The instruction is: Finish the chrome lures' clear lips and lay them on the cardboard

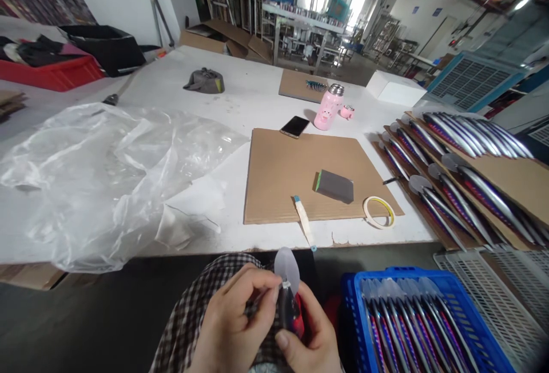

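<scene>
In front of my lap I hold a fishing lure [288, 310] with a dark back, red sides and a clear rounded lip [286, 267] pointing up. My right hand [311, 333] is closed around the lure's body from the right. At the base of the lip, the thumb and index finger of my left hand [240, 316] are pinched together; what sits between them is too small to make out. A small whitish bit shows on the lure's nose beside those fingertips. The lure's lower end is hidden by my hands.
A blue basket [398, 273] of similar lures stands at lower right; more lures lie on cardboard [506, 173] above. On the table are a sanding block [334, 186], a tape roll [379, 213], a taped strip [303, 221], a phone [295, 126], a pink bottle [329, 107] and plastic sheeting [107, 173].
</scene>
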### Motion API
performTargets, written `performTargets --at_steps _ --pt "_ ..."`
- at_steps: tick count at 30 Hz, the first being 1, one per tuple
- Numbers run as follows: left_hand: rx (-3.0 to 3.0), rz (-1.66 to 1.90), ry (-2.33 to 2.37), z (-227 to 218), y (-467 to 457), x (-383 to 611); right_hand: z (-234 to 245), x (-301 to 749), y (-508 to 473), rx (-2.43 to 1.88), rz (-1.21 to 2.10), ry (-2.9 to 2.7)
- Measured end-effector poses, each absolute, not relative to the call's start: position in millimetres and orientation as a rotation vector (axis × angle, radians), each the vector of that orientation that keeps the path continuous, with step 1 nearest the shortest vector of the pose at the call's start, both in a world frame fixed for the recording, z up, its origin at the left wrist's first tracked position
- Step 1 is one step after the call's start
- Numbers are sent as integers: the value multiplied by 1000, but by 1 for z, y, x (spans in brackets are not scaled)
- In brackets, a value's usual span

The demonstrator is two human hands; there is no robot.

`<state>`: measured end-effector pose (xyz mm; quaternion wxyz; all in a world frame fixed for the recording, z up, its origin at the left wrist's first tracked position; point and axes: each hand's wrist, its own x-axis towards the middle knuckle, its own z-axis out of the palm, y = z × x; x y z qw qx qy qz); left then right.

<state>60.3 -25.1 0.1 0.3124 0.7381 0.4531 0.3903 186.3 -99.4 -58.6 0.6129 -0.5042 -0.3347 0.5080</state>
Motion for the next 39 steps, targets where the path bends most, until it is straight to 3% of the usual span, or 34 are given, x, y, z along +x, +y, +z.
performTargets --at_steps 39 --pt "1753 1103 1144 -11 -27 55 -61 190 -98 -1241 1169 -742"
